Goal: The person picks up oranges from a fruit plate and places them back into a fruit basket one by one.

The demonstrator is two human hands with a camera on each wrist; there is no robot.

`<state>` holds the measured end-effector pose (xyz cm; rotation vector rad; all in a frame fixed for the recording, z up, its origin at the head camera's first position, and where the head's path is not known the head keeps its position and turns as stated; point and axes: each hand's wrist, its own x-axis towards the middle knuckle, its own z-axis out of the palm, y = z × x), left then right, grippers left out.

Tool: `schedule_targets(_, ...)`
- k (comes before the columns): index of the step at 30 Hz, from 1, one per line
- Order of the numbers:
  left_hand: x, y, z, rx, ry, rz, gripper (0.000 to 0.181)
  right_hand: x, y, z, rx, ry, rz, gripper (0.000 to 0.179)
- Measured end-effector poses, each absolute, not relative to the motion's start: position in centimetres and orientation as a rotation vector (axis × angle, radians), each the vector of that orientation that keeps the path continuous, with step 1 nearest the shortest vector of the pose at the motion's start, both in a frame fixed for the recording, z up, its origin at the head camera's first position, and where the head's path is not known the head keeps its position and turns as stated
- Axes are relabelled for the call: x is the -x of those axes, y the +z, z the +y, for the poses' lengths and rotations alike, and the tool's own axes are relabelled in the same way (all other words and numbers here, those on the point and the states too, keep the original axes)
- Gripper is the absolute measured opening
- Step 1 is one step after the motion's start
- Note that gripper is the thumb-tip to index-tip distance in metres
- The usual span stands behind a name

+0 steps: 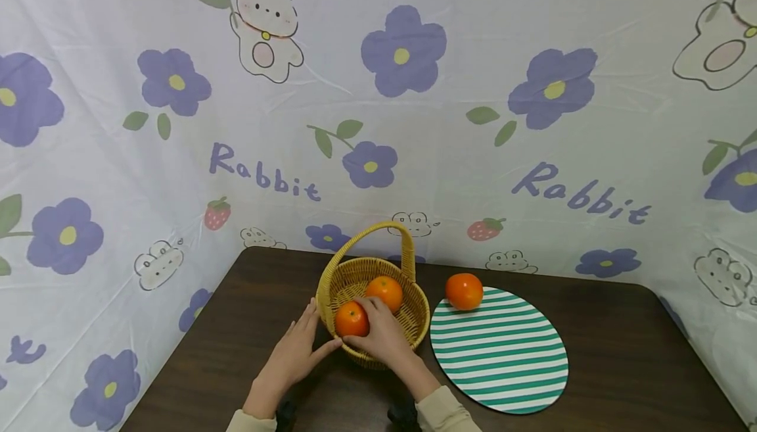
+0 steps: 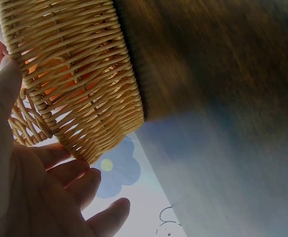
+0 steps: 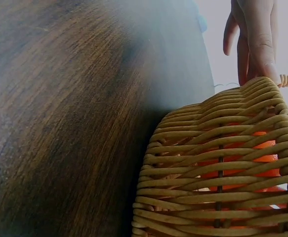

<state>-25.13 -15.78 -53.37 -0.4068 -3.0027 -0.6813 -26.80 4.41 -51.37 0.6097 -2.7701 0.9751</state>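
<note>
A yellow wicker basket (image 1: 422, 307) with an arched handle stands on the table. Inside it, my right hand (image 1: 386, 336) holds an orange (image 1: 350, 320) near the front left rim, thumb on the near side and fingers over the far side. Behind that fruit lies a second orange (image 1: 386, 292), close to the right hand's fingers. My left hand (image 1: 292, 353) is at the basket's left side, its fingers extended and its thumb at the front rim. Through the weave in the left wrist view, the basket wall (image 2: 79, 64) partly hides the orange fruit.
Right of the basket, a green-and-white striped oval mat (image 1: 503, 353) lies on the dark wooden table (image 1: 627, 353). Another orange fruit (image 1: 464, 292) rests at the mat's upper left edge. A printed cloth (image 1: 449, 156) with flowers and rabbits hangs behind the table.
</note>
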Motion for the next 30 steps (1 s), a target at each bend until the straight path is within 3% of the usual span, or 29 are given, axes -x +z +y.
schedule_targets(30,25.32,-53.46,-15.64,0.403,-0.729,-3.001,0.094,27.59,-51.35,4.28,-0.622,1.011,-2.808,0.076)
